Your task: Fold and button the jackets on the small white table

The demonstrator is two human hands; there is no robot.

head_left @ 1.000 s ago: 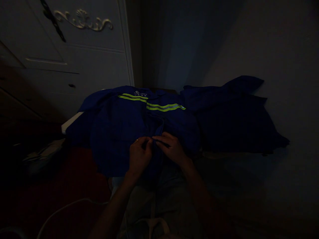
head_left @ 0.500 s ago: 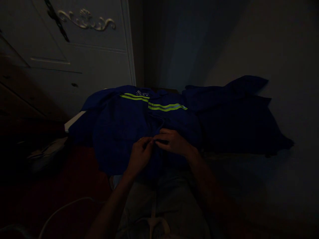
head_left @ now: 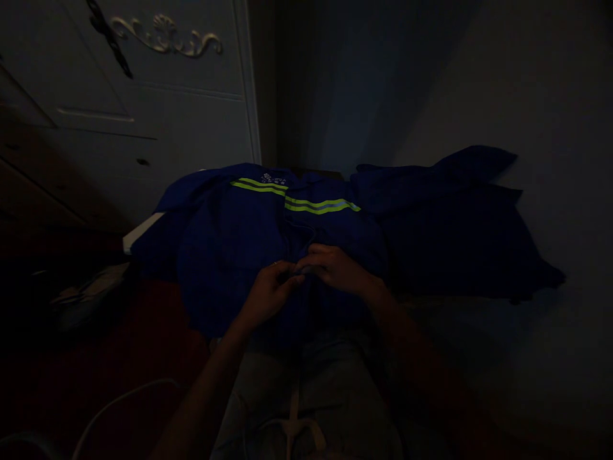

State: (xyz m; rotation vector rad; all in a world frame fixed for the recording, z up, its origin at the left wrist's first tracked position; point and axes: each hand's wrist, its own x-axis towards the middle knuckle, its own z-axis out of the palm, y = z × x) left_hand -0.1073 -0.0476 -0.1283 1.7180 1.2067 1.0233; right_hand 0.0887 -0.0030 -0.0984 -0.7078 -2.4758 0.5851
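A dark blue jacket [head_left: 230, 236] with yellow-green reflective stripes and a small white print on its chest lies spread out in front of me. My left hand [head_left: 271, 291] pinches the jacket's front edge near its middle, and a ring shows on one finger. Right beside it, my right hand [head_left: 335, 268] has thumb and fingers closed on the same edge, with the fingertips of both hands meeting. Whatever small part sits between the fingertips is too dark to make out. Above the hands the front gapes a little.
A white cabinet [head_left: 191, 115] with carved ornament and a dark handle stands at the back left. More dark blue cloth [head_left: 460, 230] lies at the right, by a wall [head_left: 541, 96]. A pale cable [head_left: 129, 390] curves over the reddish floor [head_left: 158, 319]. The room is very dim.
My left hand's thumb has shifted right and slightly up against the right hand's fingertips. The right hand has barely moved, and the jacket lies as before.
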